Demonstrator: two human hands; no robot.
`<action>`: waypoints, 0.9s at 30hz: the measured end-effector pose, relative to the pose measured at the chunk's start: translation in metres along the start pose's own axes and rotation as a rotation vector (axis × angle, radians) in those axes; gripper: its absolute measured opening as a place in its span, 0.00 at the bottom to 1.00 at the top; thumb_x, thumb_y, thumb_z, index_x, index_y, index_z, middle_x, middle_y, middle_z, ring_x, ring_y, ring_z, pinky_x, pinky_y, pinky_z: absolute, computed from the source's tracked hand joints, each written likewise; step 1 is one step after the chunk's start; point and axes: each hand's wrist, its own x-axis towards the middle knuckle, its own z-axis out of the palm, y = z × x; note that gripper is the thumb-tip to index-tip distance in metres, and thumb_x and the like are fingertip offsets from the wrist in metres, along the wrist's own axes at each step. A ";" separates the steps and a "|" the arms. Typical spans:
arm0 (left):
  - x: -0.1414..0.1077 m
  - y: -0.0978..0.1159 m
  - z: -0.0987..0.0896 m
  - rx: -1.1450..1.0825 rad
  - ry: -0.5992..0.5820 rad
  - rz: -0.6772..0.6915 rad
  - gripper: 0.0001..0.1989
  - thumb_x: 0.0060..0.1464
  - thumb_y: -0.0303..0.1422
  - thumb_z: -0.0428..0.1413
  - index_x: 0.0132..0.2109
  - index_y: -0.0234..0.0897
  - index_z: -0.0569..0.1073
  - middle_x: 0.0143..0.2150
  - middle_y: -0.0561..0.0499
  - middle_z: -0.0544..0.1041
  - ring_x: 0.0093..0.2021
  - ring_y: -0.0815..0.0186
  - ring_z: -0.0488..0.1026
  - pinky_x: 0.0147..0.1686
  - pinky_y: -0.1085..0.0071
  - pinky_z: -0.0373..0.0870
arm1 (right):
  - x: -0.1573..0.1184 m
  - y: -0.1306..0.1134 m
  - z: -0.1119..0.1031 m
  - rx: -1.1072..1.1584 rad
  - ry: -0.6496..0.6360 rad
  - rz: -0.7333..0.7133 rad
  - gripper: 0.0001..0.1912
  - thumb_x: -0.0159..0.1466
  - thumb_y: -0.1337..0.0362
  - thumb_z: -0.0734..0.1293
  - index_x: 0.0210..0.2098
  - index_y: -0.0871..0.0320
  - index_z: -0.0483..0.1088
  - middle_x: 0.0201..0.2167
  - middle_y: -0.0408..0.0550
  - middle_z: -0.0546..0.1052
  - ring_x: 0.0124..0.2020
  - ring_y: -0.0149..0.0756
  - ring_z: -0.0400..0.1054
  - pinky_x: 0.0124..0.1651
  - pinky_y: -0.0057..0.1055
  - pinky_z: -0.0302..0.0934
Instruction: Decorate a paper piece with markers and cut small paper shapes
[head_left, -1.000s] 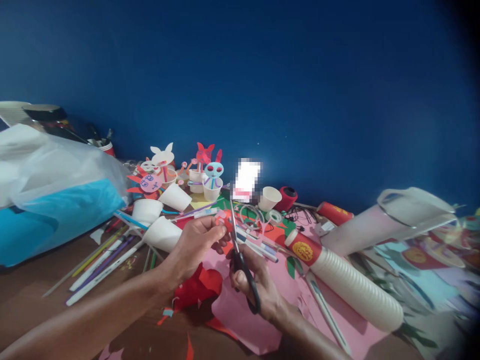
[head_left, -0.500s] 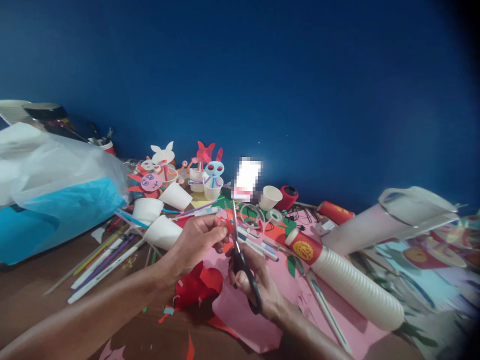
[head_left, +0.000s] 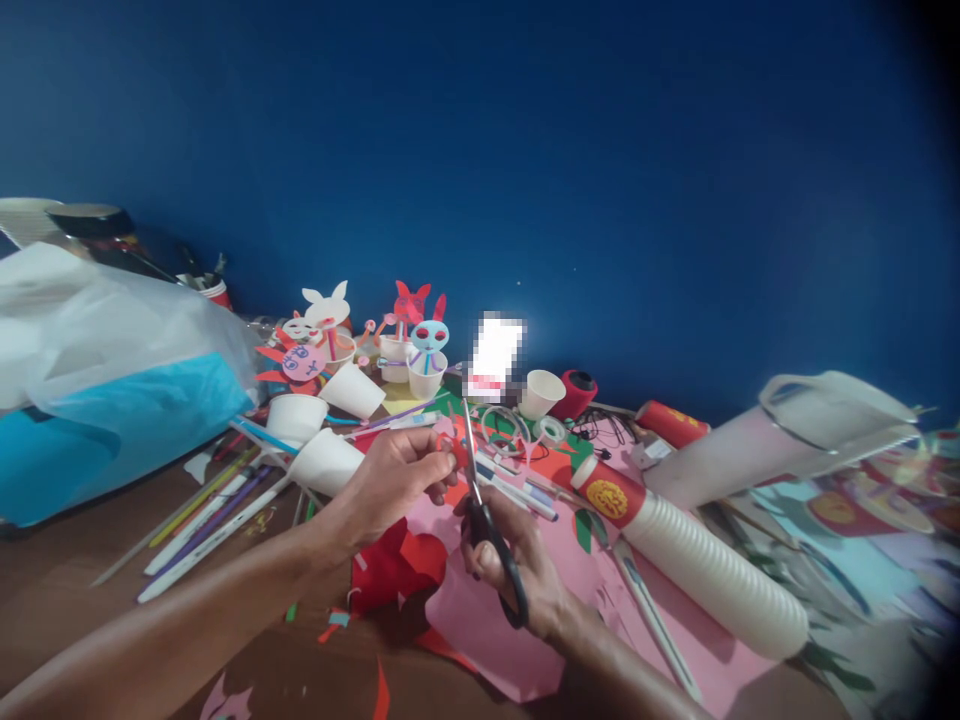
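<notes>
My left hand (head_left: 405, 475) pinches a small piece of red and pink paper (head_left: 447, 440) between thumb and fingers; its exact shape is partly hidden. Black-handled scissors (head_left: 484, 510) are gripped in my right hand (head_left: 517, 560), blades pointing up and away, right beside the paper. Below both hands lie a crumpled red paper (head_left: 397, 575) and a large pink sheet (head_left: 495, 640). Several markers (head_left: 517, 485) rest just behind the scissors. Paper cups (head_left: 330, 465) lie tipped near my left wrist.
Cup figures with paper animal heads (head_left: 429, 345) stand at the back. A long stack of paper cups (head_left: 712, 560) lies at right, near a white jug-like container (head_left: 735, 440). A plastic bag (head_left: 127, 390) fills the left side. Pens (head_left: 202, 530) and paper scraps (head_left: 229, 700) lie around.
Almost nothing differs. The scissors blades have shifted very slightly beside the paper; both hands keep their hold and place.
</notes>
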 end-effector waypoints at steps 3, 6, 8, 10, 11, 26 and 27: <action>0.002 0.001 -0.002 0.020 -0.017 0.004 0.05 0.46 0.28 0.50 0.24 0.33 0.68 0.22 0.55 0.70 0.21 0.73 0.66 0.24 0.75 0.64 | 0.000 -0.001 0.000 -0.001 -0.002 0.007 0.25 0.54 0.45 0.62 0.39 0.60 0.63 0.25 0.45 0.65 0.25 0.31 0.59 0.27 0.27 0.56; 0.003 0.003 -0.003 0.044 -0.016 0.000 0.05 0.45 0.27 0.50 0.24 0.33 0.68 0.21 0.55 0.70 0.20 0.73 0.66 0.24 0.75 0.63 | 0.000 -0.003 -0.001 -0.013 -0.002 0.011 0.24 0.54 0.46 0.62 0.39 0.60 0.63 0.25 0.45 0.65 0.25 0.31 0.58 0.27 0.27 0.56; 0.002 0.005 -0.004 0.062 -0.016 0.000 0.06 0.45 0.27 0.50 0.23 0.34 0.68 0.21 0.55 0.70 0.20 0.73 0.66 0.24 0.75 0.63 | 0.000 -0.005 -0.001 -0.022 -0.002 0.014 0.24 0.54 0.46 0.63 0.39 0.59 0.64 0.25 0.44 0.65 0.25 0.31 0.58 0.27 0.28 0.56; 0.001 0.008 -0.004 0.078 -0.024 0.003 0.06 0.45 0.27 0.50 0.23 0.34 0.68 0.21 0.55 0.70 0.20 0.73 0.66 0.24 0.75 0.63 | 0.000 -0.007 -0.002 -0.032 -0.004 0.018 0.23 0.53 0.46 0.63 0.39 0.59 0.64 0.25 0.44 0.65 0.25 0.31 0.59 0.27 0.28 0.56; 0.001 0.009 -0.005 0.089 -0.031 0.004 0.06 0.45 0.27 0.50 0.23 0.34 0.68 0.21 0.55 0.70 0.21 0.73 0.66 0.25 0.75 0.63 | 0.000 -0.007 -0.002 -0.036 -0.007 0.021 0.23 0.53 0.46 0.63 0.38 0.59 0.64 0.25 0.44 0.65 0.25 0.31 0.59 0.27 0.28 0.56; 0.003 0.014 -0.014 0.194 -0.091 -0.013 0.06 0.44 0.28 0.51 0.24 0.33 0.71 0.20 0.54 0.69 0.21 0.73 0.65 0.23 0.76 0.63 | 0.002 -0.014 -0.003 -0.029 -0.065 0.026 0.21 0.54 0.48 0.63 0.37 0.59 0.64 0.24 0.42 0.63 0.24 0.29 0.56 0.28 0.27 0.54; 0.003 0.016 -0.014 0.201 -0.095 -0.023 0.06 0.44 0.28 0.51 0.24 0.33 0.71 0.20 0.54 0.69 0.20 0.73 0.65 0.23 0.76 0.63 | 0.001 -0.015 -0.003 -0.034 -0.071 0.027 0.21 0.54 0.48 0.63 0.37 0.59 0.64 0.24 0.42 0.63 0.24 0.29 0.56 0.28 0.27 0.54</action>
